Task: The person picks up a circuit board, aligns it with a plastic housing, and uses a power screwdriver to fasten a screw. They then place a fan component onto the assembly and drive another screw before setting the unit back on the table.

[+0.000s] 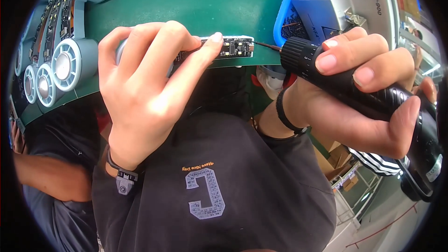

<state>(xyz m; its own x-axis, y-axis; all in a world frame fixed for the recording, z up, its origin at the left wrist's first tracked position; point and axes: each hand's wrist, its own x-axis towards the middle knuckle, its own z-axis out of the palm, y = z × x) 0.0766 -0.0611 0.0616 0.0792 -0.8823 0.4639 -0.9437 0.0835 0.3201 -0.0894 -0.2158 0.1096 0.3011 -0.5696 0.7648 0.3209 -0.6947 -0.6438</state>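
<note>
My left hand (144,79) is closed around a pale-edged part near the front of the green table. A narrow black circuit board (237,48) shows in that part, with thumb and fingertips pressing on it. My palm hides the part's left end. In my right hand (361,93) I grip a black electric screwdriver (297,56), fingers wrapped about its body. Its thin bit points left, and the tip is at the board's right end. Whether the tip touches a screw there is too small to tell.
Behind the screwdriver stand a blue tray (283,25) with small dark screws (294,28) and a silver-and-black box-shaped machine (343,7). Several pale blue housings with round ends (70,63) and circuit boards lie at left on the green mat (186,0). Another person's arm (56,175) is at lower left.
</note>
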